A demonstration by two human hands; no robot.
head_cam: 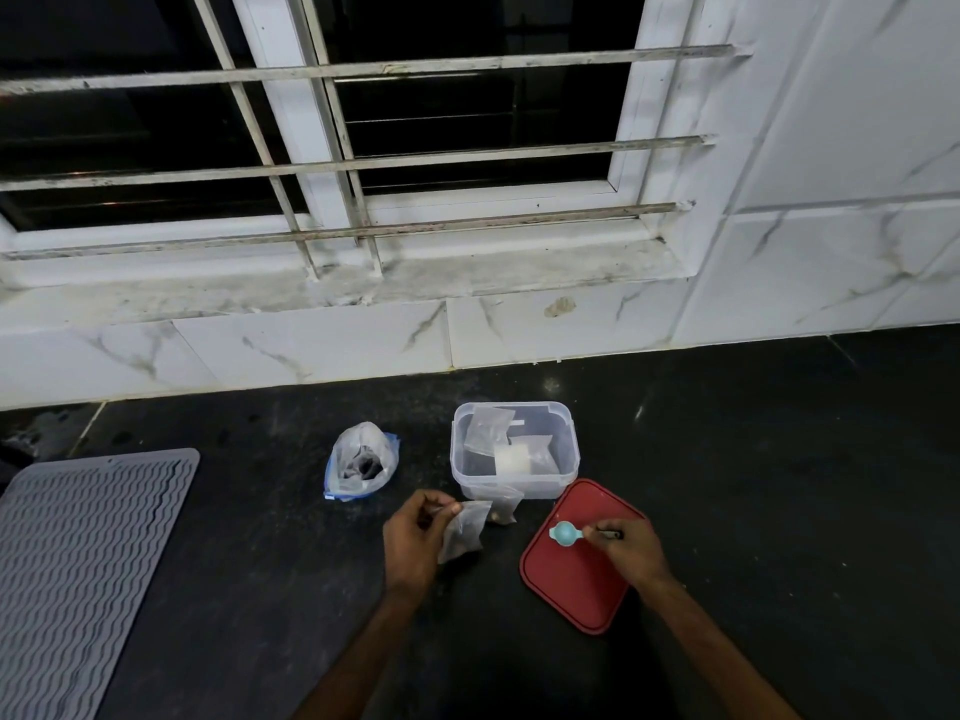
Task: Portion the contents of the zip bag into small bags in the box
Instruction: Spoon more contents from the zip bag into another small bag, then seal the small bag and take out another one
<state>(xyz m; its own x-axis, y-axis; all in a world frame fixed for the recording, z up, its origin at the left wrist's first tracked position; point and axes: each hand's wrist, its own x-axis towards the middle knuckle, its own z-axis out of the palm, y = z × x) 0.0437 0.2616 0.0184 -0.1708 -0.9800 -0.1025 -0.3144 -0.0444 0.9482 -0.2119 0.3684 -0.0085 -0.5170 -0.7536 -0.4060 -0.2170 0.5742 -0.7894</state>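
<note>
Zip bag (361, 462) sits on the dark counter, seemingly open, just left of the clear box (514, 449), which holds several small bags. A red lid (576, 574) lies near and right of the box. The left hand (413, 537) pinches a small bag (463, 530) by its top, and the right hand (628, 550) grips a teal scoop (565, 533) over the lid. Best to spread the bag's mouth wide and keep the scoop level before tipping. Whether the scoop is loaded, and what the dark contents are, cannot be made out.
</note>
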